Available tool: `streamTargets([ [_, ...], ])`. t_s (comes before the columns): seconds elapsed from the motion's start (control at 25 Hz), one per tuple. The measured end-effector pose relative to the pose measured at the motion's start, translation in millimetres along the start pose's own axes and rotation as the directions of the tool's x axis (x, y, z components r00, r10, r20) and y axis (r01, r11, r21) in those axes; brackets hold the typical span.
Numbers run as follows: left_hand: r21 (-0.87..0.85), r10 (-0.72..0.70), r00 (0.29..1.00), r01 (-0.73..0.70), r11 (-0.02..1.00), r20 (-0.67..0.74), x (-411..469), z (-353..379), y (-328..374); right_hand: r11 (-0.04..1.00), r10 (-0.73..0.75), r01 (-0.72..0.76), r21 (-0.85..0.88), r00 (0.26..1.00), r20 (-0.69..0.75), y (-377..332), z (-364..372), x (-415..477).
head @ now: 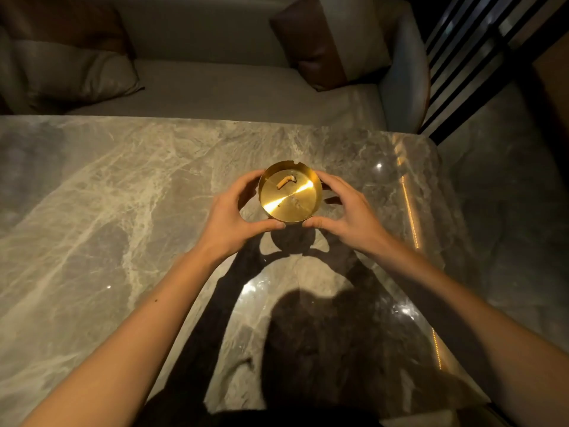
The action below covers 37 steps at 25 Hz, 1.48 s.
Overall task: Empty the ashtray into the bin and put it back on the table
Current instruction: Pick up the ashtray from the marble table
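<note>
A round brass ashtray (291, 197) sits between both my hands, over the marble table (107, 195). A bent cigarette butt (285, 181) and some ash lie inside it. My left hand (237, 214) cups its left side, thumb at the near rim and fingers at the far rim. My right hand (341, 211) cups the right side the same way. A shadow on the table below suggests the ashtray is slightly raised. No bin is in view.
A grey sofa (231, 87) with cushions (70, 72) runs along the table's far edge. A brown and white cushion (326, 41) leans at its right end. Dark vertical railings (480, 57) stand at the far right, beyond the table's right edge.
</note>
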<state>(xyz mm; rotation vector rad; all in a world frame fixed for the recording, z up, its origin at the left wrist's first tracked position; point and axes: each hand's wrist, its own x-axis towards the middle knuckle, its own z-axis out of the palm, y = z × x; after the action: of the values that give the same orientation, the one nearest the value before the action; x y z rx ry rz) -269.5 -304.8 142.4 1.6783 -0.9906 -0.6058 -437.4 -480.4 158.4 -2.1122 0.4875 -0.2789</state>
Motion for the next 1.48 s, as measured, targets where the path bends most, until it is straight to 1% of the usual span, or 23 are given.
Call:
streamTargets([
  [0.16, -0.012, -0.004, 1.000, 0.004, 1.000, 0.011, 6.2, 14.4, -1.1, 0.999, 0.030, -0.030, 0.012, 1.000, -0.004, 7.6, -11.8, -3.3],
  [0.4, 0.014, 0.014, 1.000, -0.015, 1.000, 0.016, 29.8, 65.9, 29.6, 0.996, 0.075, -0.074, 0.048, 0.997, -0.033, 41.8, -60.2, -17.6],
  [0.56, 0.003, -0.006, 1.000, 0.006, 1.000, -0.006, 43.2, 134.4, 51.6, 0.997, 0.021, -0.019, 0.077, 0.999, -0.032, 85.4, -115.6, -35.9],
  [0.72, 0.001, -0.024, 0.998, 0.024, 1.000, -0.062, 46.8, 222.6, 74.2, 0.994, -0.041, 0.041, 0.103, 0.999, 0.002, 133.6, -182.7, -66.9],
  [0.84, -0.022, -0.043, 0.998, 0.042, 0.999, -0.051, 49.4, 283.8, 94.7, 0.995, -0.008, 0.007, 0.101, 1.000, 0.012, 163.2, -231.7, -99.1],
  [1.0, 0.024, -0.027, 1.000, 0.026, 0.999, 0.014, 61.4, 335.0, 115.3, 0.995, 0.033, -0.034, 0.091, 0.999, 0.013, 186.9, -281.0, -133.0],
  [1.12, 0.042, 0.010, 0.997, -0.013, 0.999, 0.073, 74.3, 363.1, 118.4, 0.997, 0.061, -0.059, 0.059, 0.998, -0.030, 201.3, -302.4, -150.3],
  [1.24, 0.033, 0.051, 0.988, -0.056, 0.998, 0.143, 87.3, 387.2, 113.6, 0.988, 0.151, -0.146, 0.051, 0.984, -0.096, 214.6, -313.3, -168.0],
  [1.32, 0.006, 0.051, 0.980, -0.054, 0.999, 0.193, 90.7, 403.9, 106.7, 0.981, 0.196, -0.193, 0.036, 0.973, -0.122, 222.9, -316.9, -183.0],
  [1.4, -0.030, 0.035, 0.972, -0.028, 0.999, 0.233, 91.7, 419.1, 97.4, 0.979, 0.197, -0.201, -0.013, 0.969, -0.147, 232.3, -317.8, -195.4],
  [1.48, -0.056, 0.009, 0.964, 0.006, 0.998, 0.266, 89.9, 435.5, 86.9, 0.965, 0.257, -0.263, -0.017, 0.954, -0.155, 241.6, -318.5, -205.6],
])
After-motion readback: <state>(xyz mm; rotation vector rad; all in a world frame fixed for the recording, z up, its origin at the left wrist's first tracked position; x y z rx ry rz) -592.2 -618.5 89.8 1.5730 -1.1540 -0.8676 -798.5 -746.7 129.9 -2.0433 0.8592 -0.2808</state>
